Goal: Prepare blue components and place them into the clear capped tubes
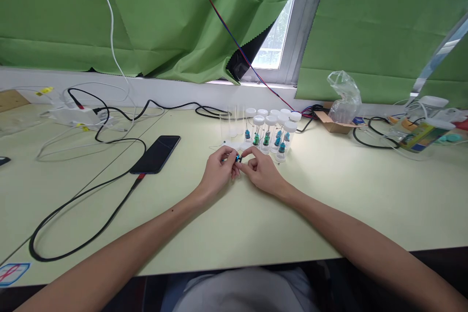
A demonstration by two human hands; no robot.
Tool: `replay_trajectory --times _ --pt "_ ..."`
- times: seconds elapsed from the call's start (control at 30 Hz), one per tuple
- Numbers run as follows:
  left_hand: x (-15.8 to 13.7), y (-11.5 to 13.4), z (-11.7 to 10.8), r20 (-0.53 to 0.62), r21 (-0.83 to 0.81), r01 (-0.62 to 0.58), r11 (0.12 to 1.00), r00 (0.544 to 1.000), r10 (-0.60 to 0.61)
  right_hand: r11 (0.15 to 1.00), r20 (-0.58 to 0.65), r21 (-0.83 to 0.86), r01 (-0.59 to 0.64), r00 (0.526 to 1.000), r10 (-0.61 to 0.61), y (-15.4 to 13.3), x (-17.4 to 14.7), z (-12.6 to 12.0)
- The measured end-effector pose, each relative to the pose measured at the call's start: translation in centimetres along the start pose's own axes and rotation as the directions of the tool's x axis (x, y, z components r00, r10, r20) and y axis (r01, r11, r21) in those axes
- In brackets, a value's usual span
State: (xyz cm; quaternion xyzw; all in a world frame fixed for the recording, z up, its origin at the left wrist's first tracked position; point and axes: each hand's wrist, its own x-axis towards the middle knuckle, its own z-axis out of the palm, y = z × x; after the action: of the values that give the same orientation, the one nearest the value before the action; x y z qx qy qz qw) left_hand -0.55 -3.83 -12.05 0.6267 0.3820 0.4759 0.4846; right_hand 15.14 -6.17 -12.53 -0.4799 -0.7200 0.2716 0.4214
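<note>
My left hand [218, 168] pinches a small blue and black piece [238, 158] between thumb and fingertips, above the table near its middle. From the other side my right hand [263, 171] meets it, thumb and index finger closed on its dark end. Fingers cover most of the piece, so its exact kind does not show. Just beyond my hands stands a cluster of clear tubes with white caps [271, 120], holding small blue and green pieces [256, 139] with thin stems. To their left are clear tubes without caps [225, 129].
A black phone [156, 154] lies to the left, plugged into a black cable [89, 245] that loops across the table [204, 239]. Further back left sits a white power strip [82, 116]. At the back right are a small cardboard box [332, 123] with a plastic bag and a yellow-green labelled container [424, 136].
</note>
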Motion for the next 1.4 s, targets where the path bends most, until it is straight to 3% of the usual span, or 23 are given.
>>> replay_trajectory --times 0.37,0.57,1.07,1.4 --pt "-0.02 -0.10 0.18 0.041 0.016 0.001 1.000 0.999 -0.002 0.996 -0.002 -0.076 0.037 0.999 -0.037 0.20 0.39 0.09" --pt "-0.13 0.22 0.15 0.034 0.031 -0.005 1.000 0.999 0.004 0.999 0.016 -0.022 -0.033 0.999 0.033 -0.25 0.14 -0.06" --pt "-0.13 0.11 0.21 0.031 0.037 -0.004 0.999 1.000 0.002 0.997 0.015 -0.072 0.018 1.000 -0.017 0.06 0.36 0.04" --pt "-0.12 0.24 0.26 0.014 0.032 -0.007 0.999 1.000 0.006 0.999 0.042 0.003 -0.053 0.998 0.053 -0.30 0.04 -0.14"
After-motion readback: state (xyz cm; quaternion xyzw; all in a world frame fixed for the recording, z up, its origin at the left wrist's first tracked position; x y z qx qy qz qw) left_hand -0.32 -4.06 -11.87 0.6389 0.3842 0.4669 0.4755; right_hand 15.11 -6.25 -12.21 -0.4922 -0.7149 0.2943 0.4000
